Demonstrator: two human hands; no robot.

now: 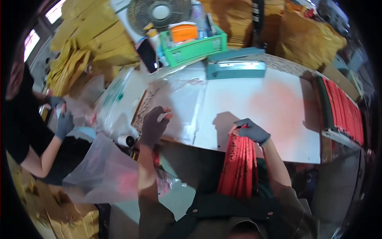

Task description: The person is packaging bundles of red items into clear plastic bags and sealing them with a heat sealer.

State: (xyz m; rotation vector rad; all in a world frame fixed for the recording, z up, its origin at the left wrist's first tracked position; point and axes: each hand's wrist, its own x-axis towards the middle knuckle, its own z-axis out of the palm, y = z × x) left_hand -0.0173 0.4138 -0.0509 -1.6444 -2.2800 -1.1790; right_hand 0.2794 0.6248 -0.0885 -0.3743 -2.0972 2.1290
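Observation:
My right hand (251,130), in a grey glove with bare fingertips, grips the top of a bundle of red printed strips (238,167). The bundle hangs past the table's front edge against my dark clothing, with dark marks along its folds. My left hand (154,126), gloved the same way, is over a stack of clear plastic bags (181,107) on the table's left part. Its thumb and fingers curl toward each other with a small gap, and I see nothing held between them. Whether it touches the bags is unclear.
The white board (278,119) covers the table. A holder of red strips (342,107) stands at right; a teal metal box (235,69), green basket (195,49), phone (147,55) and fan (160,14) at the back. A gloved co-worker (36,131) handles plastic at left.

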